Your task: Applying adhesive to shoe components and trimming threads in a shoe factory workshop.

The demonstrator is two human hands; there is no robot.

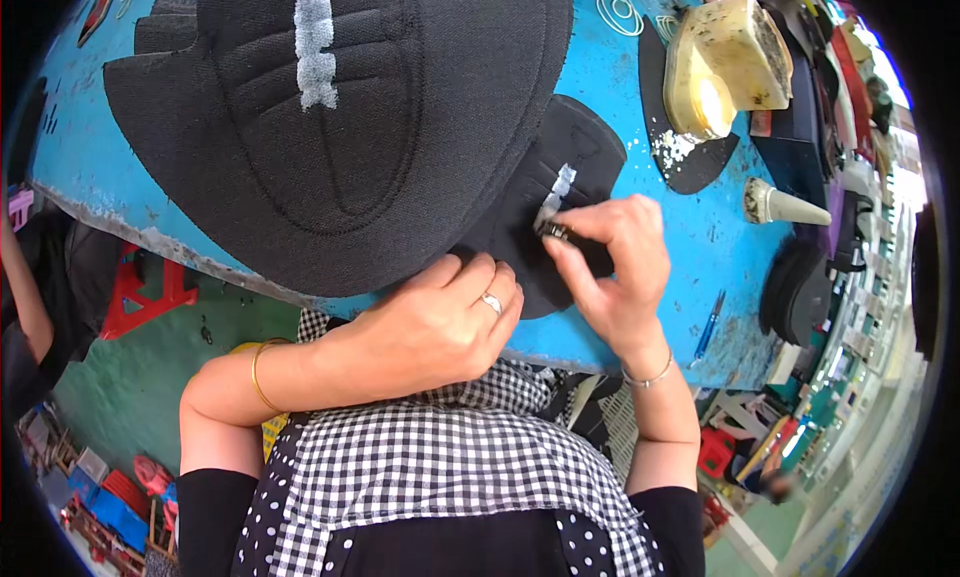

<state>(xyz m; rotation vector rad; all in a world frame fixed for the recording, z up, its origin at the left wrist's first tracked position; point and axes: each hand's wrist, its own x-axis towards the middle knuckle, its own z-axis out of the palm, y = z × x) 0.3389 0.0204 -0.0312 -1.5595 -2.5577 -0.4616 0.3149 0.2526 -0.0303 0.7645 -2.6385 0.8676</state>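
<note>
My left hand (455, 317) lies at the blue bench's near edge with its fingers curled together, pressing on the smaller black fabric piece (535, 287); its fingertips are partly hidden. Between the thumb and fingers of my right hand (620, 262) is a small dark short brush (553, 231), touching that same piece. A whitish strip (562, 185) runs up from the brush over the black cloth. To the left, a large stack of black fabric pieces (400, 197) with stitched curved lines overlaps the smaller piece. Its top carries a broad white patch (316, 52).
A stained cream container (705, 72) stands at the right on a dark piece, white crumbs around it. Further right lie a pale cone (785, 203), curved black pieces (795, 292) and a blue pen (710, 327). Another person's arm (25, 287) shows at far left.
</note>
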